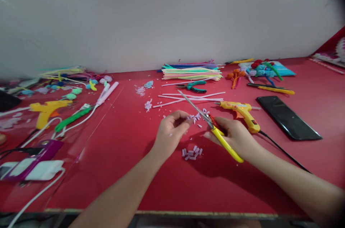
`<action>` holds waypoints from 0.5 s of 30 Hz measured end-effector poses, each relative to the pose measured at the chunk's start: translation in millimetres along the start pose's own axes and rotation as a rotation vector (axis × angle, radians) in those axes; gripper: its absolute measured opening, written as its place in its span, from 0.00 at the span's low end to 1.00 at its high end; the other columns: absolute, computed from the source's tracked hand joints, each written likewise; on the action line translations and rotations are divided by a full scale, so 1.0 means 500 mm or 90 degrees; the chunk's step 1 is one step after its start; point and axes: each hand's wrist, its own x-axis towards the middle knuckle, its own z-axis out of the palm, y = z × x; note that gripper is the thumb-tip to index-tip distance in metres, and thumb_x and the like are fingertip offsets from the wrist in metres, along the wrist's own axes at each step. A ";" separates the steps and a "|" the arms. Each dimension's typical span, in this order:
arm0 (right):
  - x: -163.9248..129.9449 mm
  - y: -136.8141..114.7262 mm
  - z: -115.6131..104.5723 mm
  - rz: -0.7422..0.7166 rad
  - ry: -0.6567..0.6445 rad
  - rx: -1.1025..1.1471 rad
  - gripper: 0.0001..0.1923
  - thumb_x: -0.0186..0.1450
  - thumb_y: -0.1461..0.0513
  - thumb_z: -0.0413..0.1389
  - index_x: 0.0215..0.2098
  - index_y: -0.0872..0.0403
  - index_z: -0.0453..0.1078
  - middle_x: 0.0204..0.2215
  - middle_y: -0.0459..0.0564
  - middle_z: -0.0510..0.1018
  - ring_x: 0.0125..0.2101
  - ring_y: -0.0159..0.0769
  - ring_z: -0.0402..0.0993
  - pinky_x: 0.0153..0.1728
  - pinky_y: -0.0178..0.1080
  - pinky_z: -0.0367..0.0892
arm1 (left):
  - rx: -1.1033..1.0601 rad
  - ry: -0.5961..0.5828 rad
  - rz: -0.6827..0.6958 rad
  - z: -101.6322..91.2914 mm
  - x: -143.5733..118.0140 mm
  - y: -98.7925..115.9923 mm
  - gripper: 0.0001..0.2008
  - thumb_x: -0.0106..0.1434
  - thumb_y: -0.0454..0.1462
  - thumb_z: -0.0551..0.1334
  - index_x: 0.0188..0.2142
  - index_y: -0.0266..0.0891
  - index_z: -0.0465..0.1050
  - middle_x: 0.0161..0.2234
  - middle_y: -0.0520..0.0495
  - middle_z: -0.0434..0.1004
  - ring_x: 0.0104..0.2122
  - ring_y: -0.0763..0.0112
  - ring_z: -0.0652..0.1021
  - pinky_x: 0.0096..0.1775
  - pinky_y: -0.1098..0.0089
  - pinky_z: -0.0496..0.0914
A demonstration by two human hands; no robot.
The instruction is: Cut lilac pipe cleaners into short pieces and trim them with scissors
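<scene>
My left hand (172,131) is closed, thumb and forefinger pinching a small pale-lilac piece of pipe cleaner (191,117). In my right hand (234,132) are scissors with yellow handles (228,145), their blades pointing up and left past my left fingertips. Something red shows beside the scissors' pivot, partly hidden by my fingers. Under the blades lie loose lilac clippings (198,117). Nearer to me, between my wrists, sits a small pile of short cut pieces (192,153). Beyond the hands, several uncut lilac pipe cleaners (188,98) lie crossed on the red table (113,170).
A yellow glue gun (242,111) and a black phone (288,117) lie at right. Pliers (195,86) and bundled pipe cleaners (191,72) are at the back. Another glue gun (47,111), a power strip (35,165) and cords occupy the left. A pale wall (161,19) stands behind.
</scene>
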 end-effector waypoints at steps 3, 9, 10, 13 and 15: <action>0.000 0.003 0.004 -0.002 0.023 -0.165 0.14 0.55 0.51 0.50 0.25 0.52 0.56 0.14 0.41 0.62 0.16 0.28 0.58 0.18 0.31 0.45 | -0.120 0.062 -0.012 -0.015 0.010 -0.003 0.05 0.52 0.35 0.60 0.29 0.38 0.66 0.19 0.56 0.62 0.17 0.82 0.62 0.18 0.79 0.57; -0.001 0.008 0.014 -0.033 0.038 -0.336 0.16 0.58 0.48 0.45 0.26 0.52 0.55 0.15 0.45 0.68 0.17 0.34 0.65 0.19 0.33 0.43 | -0.172 0.110 0.008 -0.024 0.013 0.000 0.03 0.52 0.35 0.60 0.27 0.38 0.67 0.20 0.55 0.63 0.18 0.82 0.63 0.18 0.80 0.56; -0.001 0.010 0.015 -0.040 0.038 -0.350 0.17 0.59 0.48 0.44 0.26 0.53 0.55 0.16 0.46 0.69 0.18 0.34 0.66 0.19 0.33 0.43 | -0.174 0.122 0.009 -0.024 0.012 0.000 0.03 0.53 0.36 0.60 0.27 0.38 0.67 0.19 0.56 0.63 0.17 0.82 0.63 0.18 0.80 0.56; -0.002 0.016 0.018 -0.060 0.042 -0.380 0.17 0.60 0.48 0.42 0.27 0.53 0.56 0.16 0.47 0.70 0.18 0.35 0.67 0.19 0.34 0.42 | -0.178 0.145 0.001 -0.024 0.012 -0.001 0.04 0.52 0.36 0.60 0.27 0.37 0.68 0.18 0.56 0.63 0.17 0.83 0.62 0.18 0.80 0.56; -0.003 0.019 0.019 -0.068 0.049 -0.391 0.17 0.60 0.48 0.42 0.27 0.53 0.57 0.15 0.47 0.70 0.18 0.35 0.67 0.19 0.34 0.42 | -0.176 0.149 -0.002 -0.024 0.013 -0.002 0.04 0.52 0.36 0.60 0.27 0.37 0.68 0.17 0.56 0.63 0.17 0.83 0.62 0.18 0.80 0.55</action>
